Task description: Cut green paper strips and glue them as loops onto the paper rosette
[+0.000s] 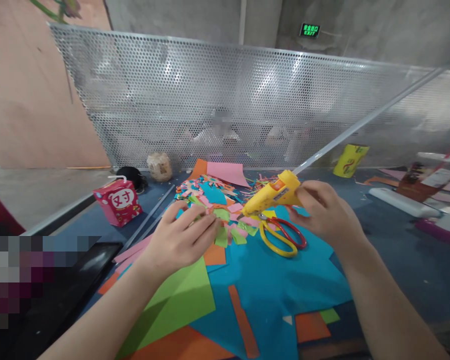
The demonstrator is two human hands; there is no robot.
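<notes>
My right hand (324, 212) is closed around the handle of a yellow hot glue gun (272, 194). A long clear glue stick (363, 125) juts from its back end, up and to the right. The gun's nozzle points left and down, close to a fringed paper piece (222, 227) in green, pink and orange. My left hand (187, 232) pinches the left side of that piece; its fingertips partly cover it. Scissors (281, 236) with one yellow and one red handle loop lie just below the gun, their blades mostly hidden.
Blue paper (262, 280), a green sheet (180, 305) and orange strips (243, 320) cover the near table. A red drink carton (118, 202) stands left, a yellow can (350, 161) right. Behind rises a perforated metal screen (217, 95). A black tray-like object (78, 285) lies at lower left.
</notes>
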